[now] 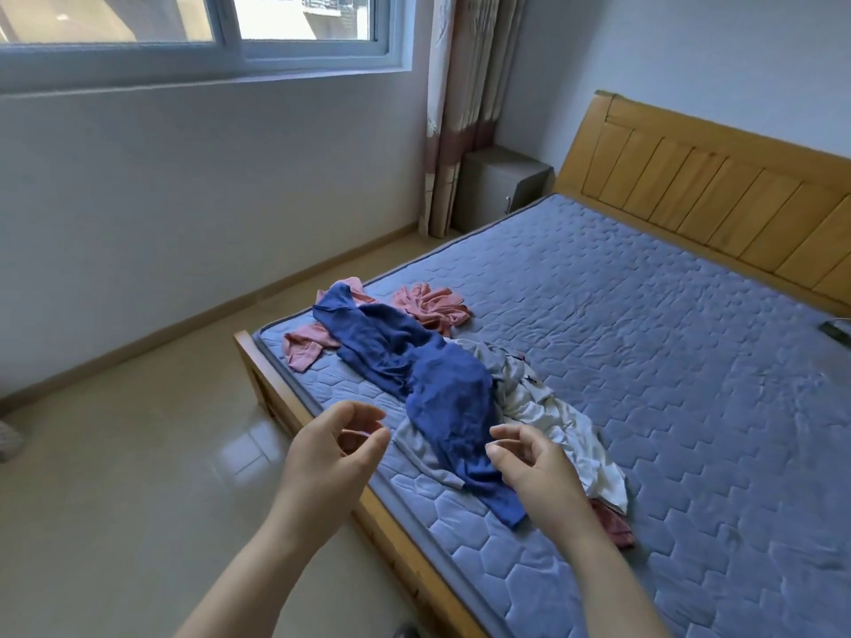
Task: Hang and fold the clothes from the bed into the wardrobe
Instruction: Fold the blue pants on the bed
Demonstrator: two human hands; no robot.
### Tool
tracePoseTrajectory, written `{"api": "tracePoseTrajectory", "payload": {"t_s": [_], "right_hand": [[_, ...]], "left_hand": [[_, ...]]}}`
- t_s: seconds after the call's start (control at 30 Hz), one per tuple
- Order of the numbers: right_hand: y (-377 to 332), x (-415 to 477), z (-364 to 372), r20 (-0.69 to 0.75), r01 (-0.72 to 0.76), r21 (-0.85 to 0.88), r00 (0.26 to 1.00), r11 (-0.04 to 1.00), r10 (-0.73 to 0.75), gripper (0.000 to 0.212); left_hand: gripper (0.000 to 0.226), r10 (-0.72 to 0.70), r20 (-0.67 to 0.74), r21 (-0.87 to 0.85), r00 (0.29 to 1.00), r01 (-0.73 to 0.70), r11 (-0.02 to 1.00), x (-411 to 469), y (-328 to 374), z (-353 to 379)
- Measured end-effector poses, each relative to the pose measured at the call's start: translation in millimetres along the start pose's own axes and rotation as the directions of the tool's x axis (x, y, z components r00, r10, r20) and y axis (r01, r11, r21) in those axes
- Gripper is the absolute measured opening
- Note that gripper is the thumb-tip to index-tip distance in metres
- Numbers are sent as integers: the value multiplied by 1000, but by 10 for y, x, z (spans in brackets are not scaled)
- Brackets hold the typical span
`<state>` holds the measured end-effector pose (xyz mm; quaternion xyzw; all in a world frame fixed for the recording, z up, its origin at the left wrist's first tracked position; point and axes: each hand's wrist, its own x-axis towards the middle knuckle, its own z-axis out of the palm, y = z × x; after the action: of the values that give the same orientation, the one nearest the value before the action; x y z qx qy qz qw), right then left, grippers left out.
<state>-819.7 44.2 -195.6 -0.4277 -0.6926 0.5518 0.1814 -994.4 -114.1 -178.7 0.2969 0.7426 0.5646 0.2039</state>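
Note:
A pile of clothes lies along the near left part of the bed. A dark blue garment stretches across the top of the pile. Under it sits a white garment, and pink garments lie at the far end, with another pink piece by the white one. My left hand hovers over the bed's edge, fingers curled but apart, holding nothing. My right hand hovers just above the near end of the blue garment, fingers apart and empty. The wardrobe is out of view.
The bed has a blue quilted mattress and a wooden headboard at the right. A grey bedside cabinet stands by the curtain. Tiled floor lies to the left under the window. A dark small object rests at the bed's far right.

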Motion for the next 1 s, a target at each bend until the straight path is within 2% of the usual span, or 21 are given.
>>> {"api": "tracePoseTrajectory", "payload": {"t_s": [0.3,0.63,0.73,1.0], "right_hand": [[-98,1290,-178,-44,-45,29,998,999,46,12],[35,2110,-10,-133,-176,46,975,983,180,12],[32,2303,136,-197,-230,46,952,972,235,13],[-21,2799,609,-332,-348,138,866,927,375,15]], "left_hand": [[16,-14,35,55,999,12,998,1172,46,347],[11,-114,199,129,973,89,988,2299,-293,470],[11,-138,287,152,948,97,984,2723,-423,450],[10,-125,450,287,885,-11,958,3831,-704,356]]}}
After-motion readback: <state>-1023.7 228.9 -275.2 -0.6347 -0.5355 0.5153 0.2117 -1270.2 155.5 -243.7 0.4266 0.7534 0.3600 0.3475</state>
